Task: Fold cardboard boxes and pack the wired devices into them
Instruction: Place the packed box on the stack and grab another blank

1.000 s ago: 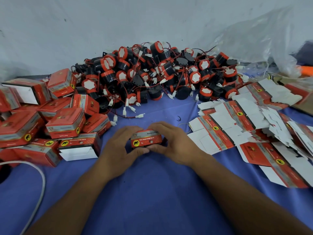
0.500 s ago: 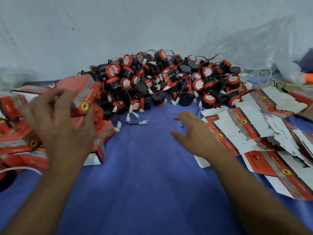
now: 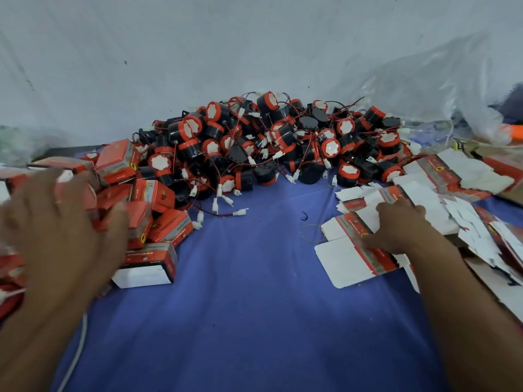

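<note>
Currently, the task is partly complete. At the left, a pile of folded boxes [image 3: 117, 162] lies on the blue cloth [image 3: 254, 321]. The left hand [image 3: 59, 230] hovers over this pile, blurred, with fingers spread and nothing visibly held; contact with the boxes cannot be confirmed. In the centre, against the wall, a large heap of wired devices [image 3: 268, 145] lies unpacked, well apart from both hands. At the right, the right hand [image 3: 399, 224] rests with extended fingers on the nearest flat blank [image 3: 348, 258], thumb at its red strip, beside a loose stack of unfolded blanks [image 3: 458, 176]. Many devices and blanks are left. The step in hand appears to be taking the next blank for folding.
</note>
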